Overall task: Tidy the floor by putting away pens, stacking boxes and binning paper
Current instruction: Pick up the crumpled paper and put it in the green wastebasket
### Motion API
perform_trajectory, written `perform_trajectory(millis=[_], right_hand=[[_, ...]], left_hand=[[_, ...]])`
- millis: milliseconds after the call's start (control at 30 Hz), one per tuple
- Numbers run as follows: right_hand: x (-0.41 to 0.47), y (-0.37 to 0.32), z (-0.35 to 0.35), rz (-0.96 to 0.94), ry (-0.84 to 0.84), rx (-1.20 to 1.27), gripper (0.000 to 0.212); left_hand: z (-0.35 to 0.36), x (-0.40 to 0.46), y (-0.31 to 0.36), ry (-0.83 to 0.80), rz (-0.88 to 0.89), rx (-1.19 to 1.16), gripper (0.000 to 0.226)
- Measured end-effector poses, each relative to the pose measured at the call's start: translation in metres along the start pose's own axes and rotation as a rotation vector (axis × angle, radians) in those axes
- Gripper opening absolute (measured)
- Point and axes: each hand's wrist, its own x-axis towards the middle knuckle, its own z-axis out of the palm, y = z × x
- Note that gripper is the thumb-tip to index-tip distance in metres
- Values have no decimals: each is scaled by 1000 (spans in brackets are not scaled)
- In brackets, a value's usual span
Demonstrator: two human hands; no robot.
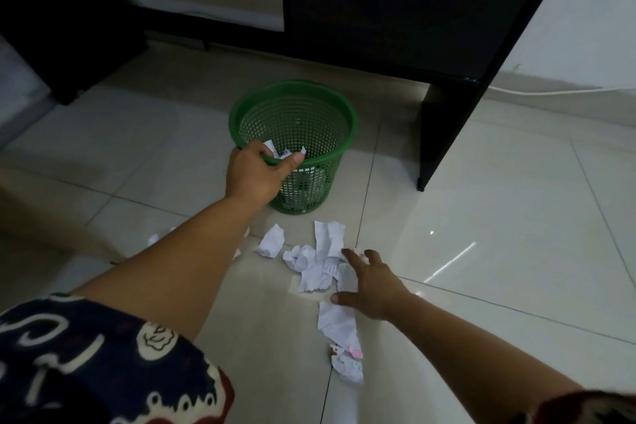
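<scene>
My left hand (256,170) grips the near rim of the green bin (330,113): the fingers curl over the edge to the inside and the thumb lies along the rim. The bin is a thin plastic mesh basket, so I judge it is light and bends a little. It will slide easily on the glossy floor tiles (499,200), and the rim is the right place to hold it. Just past my fingers, inside the bin, some white paper scraps (285,152) already lie.

Below this grip, between my two arms, the crumpled paper pile (315,265) sits on the floor, just in front of the foot of the bin. One small ball (272,240) lies a little to the left of the pile. More scraps (346,348) trail toward me, under my right wrist, and the nearest piece has a pink mark.

My right hand (370,284) is spread wide and holds nothing. The fingertips touch the right edge of the pile, or almost touch it — I cannot tell which. This paper is very light and soft, not fragile, and it crushes easily. I think the best way is to press from above and gather several pieces into the palm, because flat pieces are hard to pinch from a smooth tile.

Behind the bin stands a dark cabinet (378,10) with a lock.
</scene>
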Motion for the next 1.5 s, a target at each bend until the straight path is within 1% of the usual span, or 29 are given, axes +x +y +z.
perform_trajectory(millis=[133, 200, 267, 367, 467, 533, 600, 633, 700, 767, 833, 900, 967, 1000, 1067, 1167, 1267, 1300, 1367, 1433, 1500], right_hand=[[8, -15, 20, -28, 42, -89, 103], [15, -22, 22, -4, 107, -176, 103], [25, -30, 15, 15, 154, -205, 105], [41, -43, 5, -7, 104, -143, 109], [52, -46, 11, -31, 0, -190, 108], [56, -44, 16, -66, -29, -280, 96], [60, -42, 19, -106, 13, -349, 72], [61, -40, 20, -120, 45, -355, 59], [63, -37, 21, -135, 79, -323, 42], [60, -33, 21, -151, 110, -277, 35], [54, -29, 15, -193, 174, -236, 31], [45, -30, 4, -261, 256, -136, 36], [36, -36, -8, -361, 377, 47, 39], [31, -41, -15, -421, 433, 109, 34], [21, -56, -32, -539, 559, 131, 26], [5, -89, -62, -718, 734, 146, 37], [-4, -125, -95, -832, 900, 254, 34], [-3, -135, -105, -848, 942, 295, 31], [5, -152, -121, -837, 1000, 370, 28], [17, -164, -133, -754, 1028, 431, 30], [36, -170, -140, -650, 1020, 470, 33]], left_hand=[[-17, -8, -1, 0, -52, 50, 54], [-25, -11, -2, -4, -93, 49, 46], [-32, -12, -5, 12, -136, 39, 34], [-42, -13, -10, 38, -170, 38, 24], [-46, -14, -15, 31, -181, 39, 22], [-48, -11, -15, 30, -180, 38, 18], [-51, -7, -16, 29, -184, 61, 16], [-52, -3, -18, 30, -194, 47, 19], [-54, 3, -23, 39, -251, -65, 38], [-54, 4, -28, 52, -298, -171, 55], [-52, 2, -33, 64, -298, -233, 60], [-51, -2, -35, 56, -265, -294, 50], [-56, -4, -38, 28, -230, -327, 37], [-59, -5, -41, 20, -228, -335, 31], [-69, -6, -47, 30, -241, -338, 27], [-82, -16, -66, 48, -284, -229, 10], [-88, -27, -95, 6, -311, -83, 6], [-90, -30, -103, -9, -318, -36, 6], [-92, -34, -116, -15, -325, 30, 13], [-94, -39, -126, -18, -321, 80, 15], [-93, -42, -136, -29, -323, 125, 15]])
